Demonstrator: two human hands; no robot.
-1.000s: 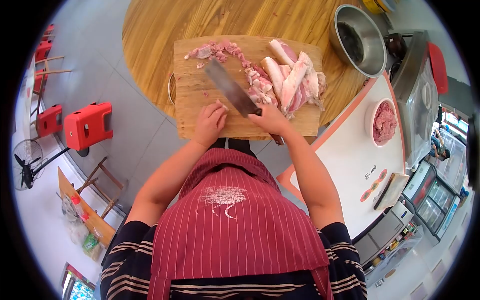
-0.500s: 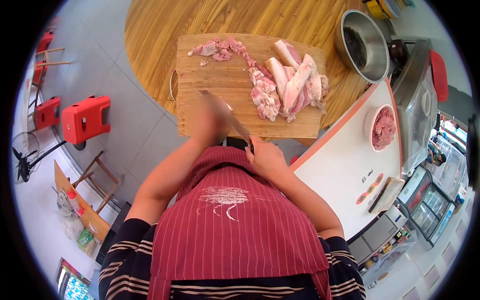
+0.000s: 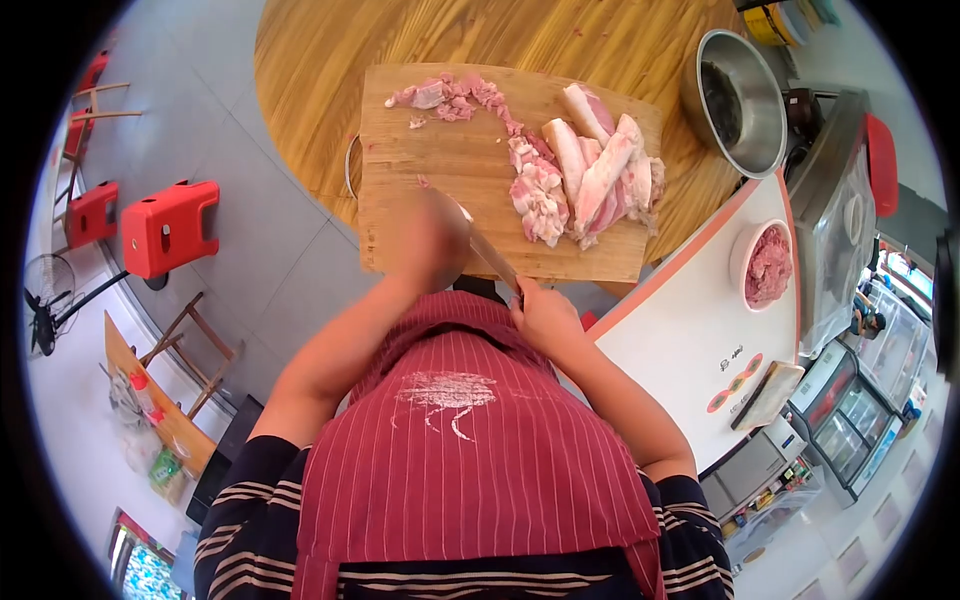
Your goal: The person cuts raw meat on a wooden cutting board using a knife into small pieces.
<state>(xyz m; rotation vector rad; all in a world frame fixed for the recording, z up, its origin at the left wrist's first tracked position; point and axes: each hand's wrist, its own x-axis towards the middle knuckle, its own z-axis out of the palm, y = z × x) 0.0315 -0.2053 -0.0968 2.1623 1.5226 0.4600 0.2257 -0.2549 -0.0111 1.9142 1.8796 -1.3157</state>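
My right hand (image 3: 546, 310) is wrapped round the handle of a knife (image 3: 492, 256). The blade slants up and left across the near edge of the wooden cutting board (image 3: 440, 155), reaching my left hand (image 3: 425, 240). A blur covers the fingers of that hand, so their grip is hidden; small pale and pink bits show at its edge beside the blade. Thick slabs of raw meat with pale fat or skin (image 3: 605, 180) lie on the right of the board, beside a heap of cut meat (image 3: 540, 200). Smaller pink meat scraps (image 3: 455, 98) trail along the far side.
The board rests on a round wooden table (image 3: 560, 40). A steel bowl (image 3: 765, 120) stands at the far right. On the white table (image 3: 660, 370) is a white bowl of minced meat (image 3: 768, 265). A red stool (image 3: 170, 230) stands on the floor to the left.
The knife and my right hand have shifted slightly right, and less of the knife's tip shows past my left hand. The whole view has shifted a little. The meat on the board looks unchanged.
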